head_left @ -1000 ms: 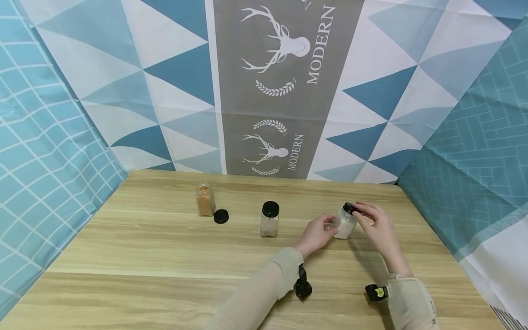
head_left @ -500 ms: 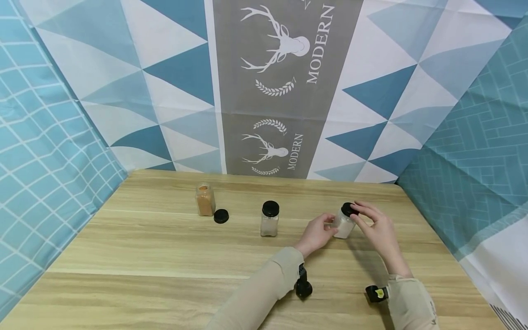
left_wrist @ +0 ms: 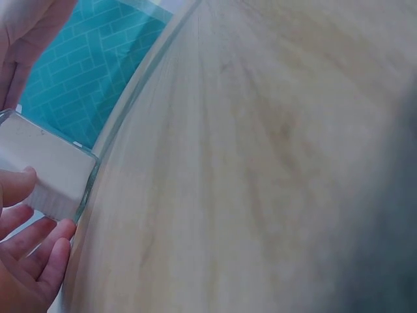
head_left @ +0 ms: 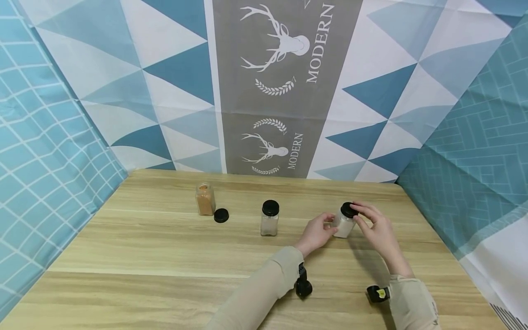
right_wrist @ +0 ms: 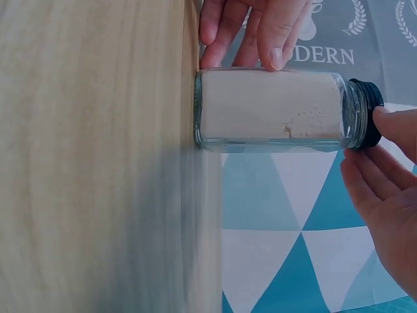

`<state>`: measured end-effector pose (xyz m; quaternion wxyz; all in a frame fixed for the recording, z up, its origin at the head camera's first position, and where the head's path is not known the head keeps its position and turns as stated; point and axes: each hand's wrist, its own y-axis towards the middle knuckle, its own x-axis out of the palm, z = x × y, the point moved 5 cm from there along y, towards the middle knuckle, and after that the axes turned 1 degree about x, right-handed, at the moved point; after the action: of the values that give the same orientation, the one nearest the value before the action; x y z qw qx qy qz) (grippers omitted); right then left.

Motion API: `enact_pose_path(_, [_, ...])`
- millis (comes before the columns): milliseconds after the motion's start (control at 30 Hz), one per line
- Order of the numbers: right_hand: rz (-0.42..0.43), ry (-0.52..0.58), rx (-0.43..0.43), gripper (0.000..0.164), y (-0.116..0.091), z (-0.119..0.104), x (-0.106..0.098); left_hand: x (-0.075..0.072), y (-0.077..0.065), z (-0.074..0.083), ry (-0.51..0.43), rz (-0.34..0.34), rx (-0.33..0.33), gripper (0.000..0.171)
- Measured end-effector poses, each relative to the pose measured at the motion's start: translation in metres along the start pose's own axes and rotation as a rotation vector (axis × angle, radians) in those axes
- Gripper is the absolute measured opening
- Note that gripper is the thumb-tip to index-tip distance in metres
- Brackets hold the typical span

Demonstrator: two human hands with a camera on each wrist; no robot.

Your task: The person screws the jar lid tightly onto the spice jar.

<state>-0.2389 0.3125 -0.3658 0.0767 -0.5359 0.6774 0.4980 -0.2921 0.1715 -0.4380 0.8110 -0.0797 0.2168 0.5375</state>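
A square glass jar [head_left: 343, 226] of white powder stands on the table at the right in the head view. My left hand [head_left: 317, 234] grips its lower body, thumb and fingers on the glass. In the left wrist view that hand [left_wrist: 31, 254] is at the base of the jar [left_wrist: 49, 163]. My right hand [head_left: 378, 229] pinches the black lid [head_left: 349, 210] on the jar's mouth. The right wrist view has the thumb and fingers of this hand [right_wrist: 397, 202] at the lid [right_wrist: 369, 114], with the ridged glass neck showing beside it.
Left of the hands stands a second glass jar [head_left: 269, 226] with a black lid on. Farther left is an uncapped jar [head_left: 205, 201] of orange powder, its black lid [head_left: 221, 215] lying beside it. Patterned cloth [head_left: 268, 91] hangs behind the wooden table [head_left: 144, 247].
The lid has shifted slightly left over the jar's mouth and tipped to a more level pose, and my right fingers have shifted around it. My left hand stays on the jar.
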Motion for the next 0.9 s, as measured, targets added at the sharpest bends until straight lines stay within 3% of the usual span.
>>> enact_pose_path(433, [-0.019, 0.008, 0.036, 0.027, -0.0013, 0.0039, 0.0006, -0.0002, -0.0013, 0.0002, -0.018, -0.002, -0.010, 0.036])
enact_pose_path(900, [0.024, 0.007, 0.024, 0.028, -0.0008, 0.0054, -0.0014, -0.0013, -0.0022, 0.0009, -0.035, -0.001, -0.007, 0.037])
